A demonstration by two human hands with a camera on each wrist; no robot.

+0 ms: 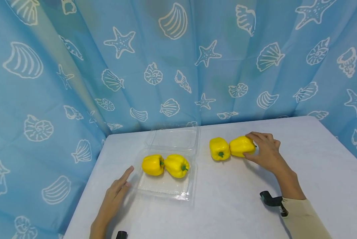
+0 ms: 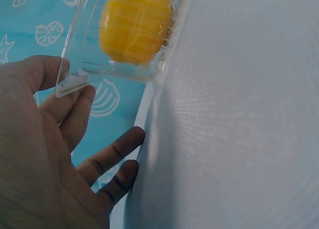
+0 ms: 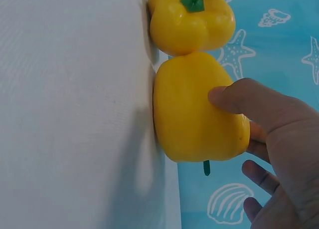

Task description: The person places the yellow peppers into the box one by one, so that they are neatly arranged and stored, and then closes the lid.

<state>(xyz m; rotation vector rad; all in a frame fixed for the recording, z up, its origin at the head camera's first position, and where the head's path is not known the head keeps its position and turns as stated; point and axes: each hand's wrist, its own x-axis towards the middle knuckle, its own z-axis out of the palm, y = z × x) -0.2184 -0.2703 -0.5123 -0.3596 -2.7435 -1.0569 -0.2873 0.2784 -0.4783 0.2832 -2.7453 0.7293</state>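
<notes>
My right hand grips a yellow bell pepper lying on its side, thumb on the near face and fingers behind it. Its green stem points toward the palm in the right wrist view. Touching its other end is another yellow bell pepper. At the left, my left hand pinches the rim of a clear plastic container between thumb and forefinger, the other fingers spread apart. Inside the container two yellow bell peppers, a left one and a right one, lie side by side along its back.
The container's clear lid lies folded open behind it, near the table's back edge. A white cloth covers the table. Blue curtains with white shell and starfish prints hang behind and at both sides.
</notes>
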